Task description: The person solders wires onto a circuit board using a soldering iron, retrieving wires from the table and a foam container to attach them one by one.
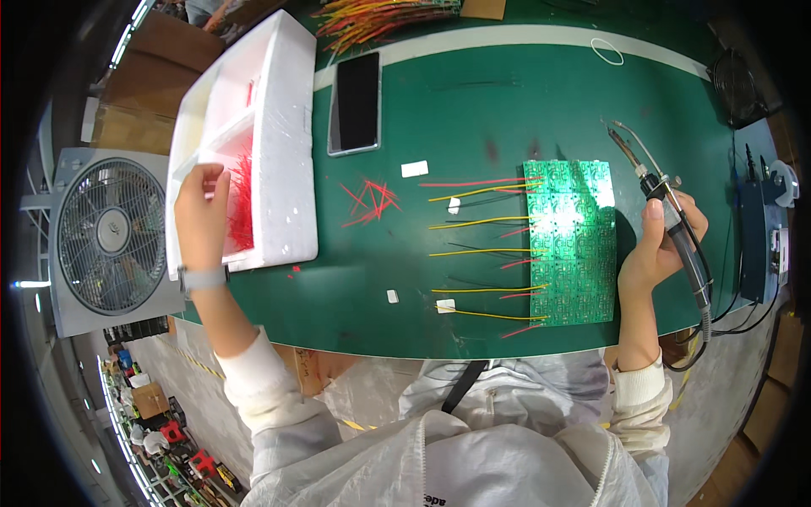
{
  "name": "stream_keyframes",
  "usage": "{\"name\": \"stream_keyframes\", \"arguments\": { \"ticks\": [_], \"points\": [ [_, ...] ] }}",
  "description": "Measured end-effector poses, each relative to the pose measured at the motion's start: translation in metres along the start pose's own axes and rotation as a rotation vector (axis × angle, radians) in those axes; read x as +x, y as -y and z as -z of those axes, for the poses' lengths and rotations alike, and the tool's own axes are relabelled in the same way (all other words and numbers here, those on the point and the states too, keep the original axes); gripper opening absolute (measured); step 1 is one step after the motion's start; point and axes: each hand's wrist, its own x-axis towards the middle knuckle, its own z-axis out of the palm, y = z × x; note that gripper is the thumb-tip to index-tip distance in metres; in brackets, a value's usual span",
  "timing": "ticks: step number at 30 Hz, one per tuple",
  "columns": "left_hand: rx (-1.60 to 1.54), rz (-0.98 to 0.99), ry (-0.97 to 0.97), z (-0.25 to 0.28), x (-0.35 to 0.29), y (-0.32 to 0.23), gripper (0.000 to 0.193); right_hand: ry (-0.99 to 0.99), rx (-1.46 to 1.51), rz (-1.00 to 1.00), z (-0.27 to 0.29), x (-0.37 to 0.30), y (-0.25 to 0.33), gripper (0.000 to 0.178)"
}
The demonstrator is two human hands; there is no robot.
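Observation:
My right hand (657,245) grips a soldering iron (669,203) with a thin curved metal feed tube beside its tip. The tip points up and away, to the right of a green circuit board panel (572,245) and apart from it. Several yellow and red wires stick out from the panel's left edge. My left hand (201,211) is over a white foam box (287,152), its fingers curled and closed beside a heap of short red wires (242,203). Whatever those fingers hold is hidden.
Loose red wires (370,201) lie mid-table, below a dark phone (355,103). A grey fan (112,232) stands left of the box. A bundle of coloured wires (380,19) lies at the back. A blue soldering station (760,241) and its cable are at right.

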Motion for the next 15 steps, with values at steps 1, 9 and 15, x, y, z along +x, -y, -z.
{"name": "stream_keyframes", "arguments": {
  "ticks": [1,9,15],
  "points": [
    [0.035,-0.063,-0.031,-0.004,0.015,0.005,0.014,-0.01,0.009,0.009,0.001,0.001,-0.001,0.024],
    [0.014,0.003,0.163,-0.089,0.162,0.084,0.033,-0.034,-0.028,-0.056,0.009,-0.002,-0.01,0.022],
    [0.444,0.127,0.61,-0.123,0.193,0.074,0.046,-0.008,-0.056,-0.007,0.006,0.005,-0.006,0.022]
  ]
}}
